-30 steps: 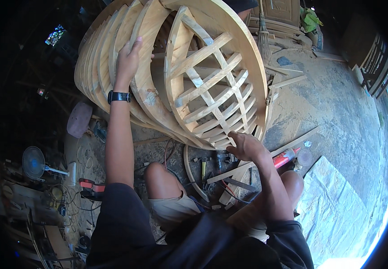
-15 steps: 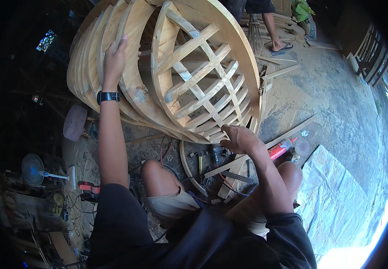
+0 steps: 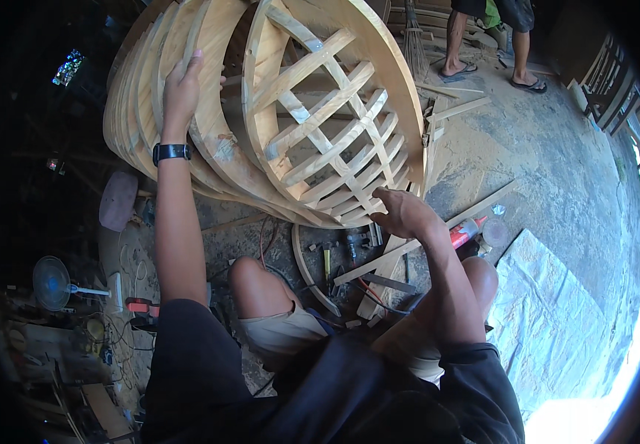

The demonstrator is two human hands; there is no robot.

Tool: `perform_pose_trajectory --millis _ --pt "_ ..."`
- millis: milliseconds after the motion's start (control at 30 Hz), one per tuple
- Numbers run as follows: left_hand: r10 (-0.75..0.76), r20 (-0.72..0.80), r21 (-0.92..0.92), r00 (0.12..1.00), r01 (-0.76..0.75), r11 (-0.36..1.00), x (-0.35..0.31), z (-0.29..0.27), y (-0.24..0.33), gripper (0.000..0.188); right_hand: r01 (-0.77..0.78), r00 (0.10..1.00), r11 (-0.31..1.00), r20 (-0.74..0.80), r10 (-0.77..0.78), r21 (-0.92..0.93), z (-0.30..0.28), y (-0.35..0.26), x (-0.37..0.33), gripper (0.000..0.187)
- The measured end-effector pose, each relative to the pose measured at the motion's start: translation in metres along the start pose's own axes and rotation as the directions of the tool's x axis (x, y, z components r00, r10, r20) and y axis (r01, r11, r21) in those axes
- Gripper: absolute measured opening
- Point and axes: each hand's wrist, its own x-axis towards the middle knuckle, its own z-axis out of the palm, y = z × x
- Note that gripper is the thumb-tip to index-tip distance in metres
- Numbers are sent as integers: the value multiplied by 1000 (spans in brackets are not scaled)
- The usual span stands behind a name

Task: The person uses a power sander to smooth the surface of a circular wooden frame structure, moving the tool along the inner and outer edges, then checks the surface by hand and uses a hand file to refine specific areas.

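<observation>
A co-worker's legs point(image 3: 456, 41) have entered near the floor's point(image 3: 475, 163) far edge; the nearer frame point(image 3: 259, 126) seems undisturbed: left hand point(image 3: 180, 92) closed round a rib point(image 3: 209, 96), right hand point(image 3: 405, 213) half-curled at the lattice's point(image 3: 334, 143) near end, grip unclear.

Landmark: lattice frame point(image 3: 262, 126). Around a rib point(image 3: 210, 111) left of its latticed face: left hand point(image 3: 182, 95). At its near lower edge: right hand point(image 3: 408, 213), contact unclear. Left of frame, toward its near side: mallet point(image 3: 119, 201) close by, fan point(image 3: 52, 283) farther out. Directly before frame: curved strip point(image 3: 301, 259), on floor point(image 3: 542, 177). Before frame, to its right: tube point(image 3: 465, 234) close in, sheet point(image 3: 553, 296) farther off. Right of frame, near its edge: loose sticks point(image 3: 462, 108). Behind frame, to its right: broom point(image 3: 412, 41) nearer, co-worker's legs point(image 3: 521, 53) farther right.
</observation>
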Motion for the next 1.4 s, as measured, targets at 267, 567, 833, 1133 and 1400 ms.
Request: perform_pose_trajectory --millis 267,567,833,1133,1400 --pt "4 -8 -13 1000 -4 1000 0 1 -1 50 -7 1000 1000 24 7 -15 -3 -7 -3 54" --pt "6 -3 -15 1000 -6 1000 0 0 -1 49 -1 1000 1000 31 2 -20 -4 -9 -4 51" --pt "-10 0 27 1000 10 1000 -2 3 4 48 0 1000 1000 3 0 -20 0 -2 -6 46" --pt "19 -25 3 999 -19 1000 -3 4 2 50 -9 1000 999 11 10 -38 -8 -7 -13 39" --pt "-115 136 -25 984 119 993 5 -10 2 41 -2 1000 998 21 3 -55 -1 -9 -9 45"
